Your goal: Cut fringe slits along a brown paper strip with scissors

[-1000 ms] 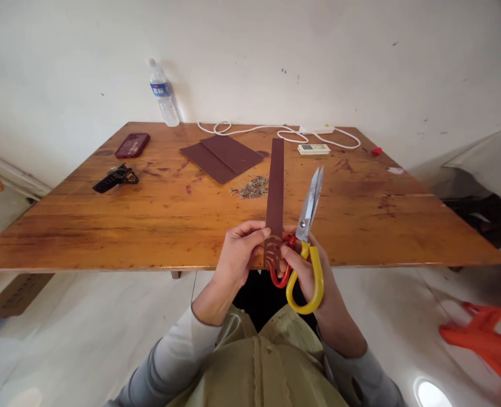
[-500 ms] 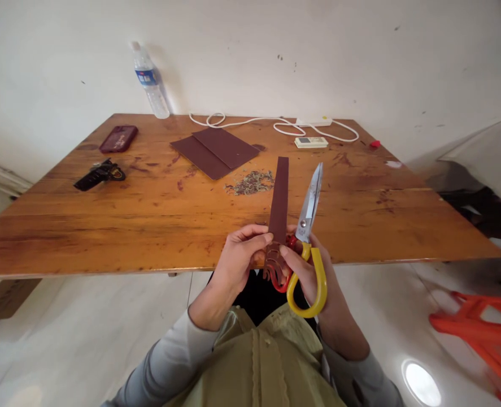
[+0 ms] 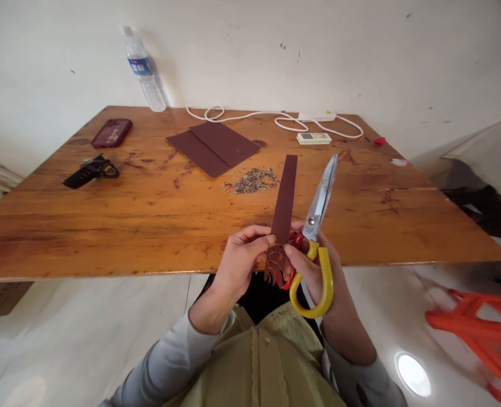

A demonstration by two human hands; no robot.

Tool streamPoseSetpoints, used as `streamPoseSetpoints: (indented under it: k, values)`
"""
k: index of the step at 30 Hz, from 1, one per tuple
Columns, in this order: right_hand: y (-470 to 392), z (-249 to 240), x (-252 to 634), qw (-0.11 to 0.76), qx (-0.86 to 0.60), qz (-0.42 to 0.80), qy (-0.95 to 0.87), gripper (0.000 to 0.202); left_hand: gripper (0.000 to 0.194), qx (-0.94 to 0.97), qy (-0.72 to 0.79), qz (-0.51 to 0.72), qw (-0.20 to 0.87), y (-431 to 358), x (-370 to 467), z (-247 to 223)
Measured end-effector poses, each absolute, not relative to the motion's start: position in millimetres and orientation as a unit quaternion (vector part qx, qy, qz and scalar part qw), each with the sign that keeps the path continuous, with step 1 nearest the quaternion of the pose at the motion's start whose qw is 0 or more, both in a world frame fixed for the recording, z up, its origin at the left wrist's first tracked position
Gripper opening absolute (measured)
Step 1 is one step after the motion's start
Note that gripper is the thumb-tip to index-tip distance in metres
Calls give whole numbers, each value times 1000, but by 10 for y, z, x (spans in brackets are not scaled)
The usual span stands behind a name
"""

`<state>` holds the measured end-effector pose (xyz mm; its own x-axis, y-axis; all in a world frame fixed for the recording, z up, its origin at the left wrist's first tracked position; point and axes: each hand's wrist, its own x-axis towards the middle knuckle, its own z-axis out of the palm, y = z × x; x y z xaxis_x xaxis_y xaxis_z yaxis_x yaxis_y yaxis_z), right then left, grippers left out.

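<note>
Between my hands stands a maroon paper strip (image 3: 284,198), its lower end cut into curved, openwork shapes. My left hand (image 3: 237,260) pinches the strip's left edge just above the cut part. On the other edge, the thumb of my right hand (image 3: 324,277) presses the strip. That same hand also carries scissors (image 3: 318,209) with one yellow and one red handle; their blades are together and point up, away from me. The fingers behind the strip are partly hidden. Just beyond it, a small heap of paper scraps (image 3: 254,181) lies on the wooden table (image 3: 169,226).
Two maroon sheets (image 3: 212,147) overlap behind the scraps. A phone (image 3: 112,133) and a black hair clip (image 3: 91,171) lie at left. At the back are a plastic bottle (image 3: 146,73), a white cable with a power strip (image 3: 317,116) and a remote (image 3: 313,138). An orange stool (image 3: 474,322) stands right.
The strip and scissors have shifted slightly right in view and tilt a little more to the right. Both hands keep their hold. The camera view has moved slightly.
</note>
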<state>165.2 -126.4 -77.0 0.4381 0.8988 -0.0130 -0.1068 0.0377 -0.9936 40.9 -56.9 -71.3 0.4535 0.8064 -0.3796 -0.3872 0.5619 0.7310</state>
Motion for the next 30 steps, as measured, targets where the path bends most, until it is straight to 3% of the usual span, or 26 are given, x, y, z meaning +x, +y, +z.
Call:
streamPoseSetpoints:
  k: [16, 25, 30]
  values:
    - [-1228, -733, 1639, 598, -587, 395, -377, 32, 27, 306, 373, 378, 790, -573, 393, -674]
    - [-1252, -841, 1693, 627, -556, 426, -341, 48, 27, 286, 378, 416, 776, -439, 392, -677]
    - [-1235, -846, 1720, 625, -556, 427, -344, 47, 32, 273, 372, 389, 797, -461, 396, -671]
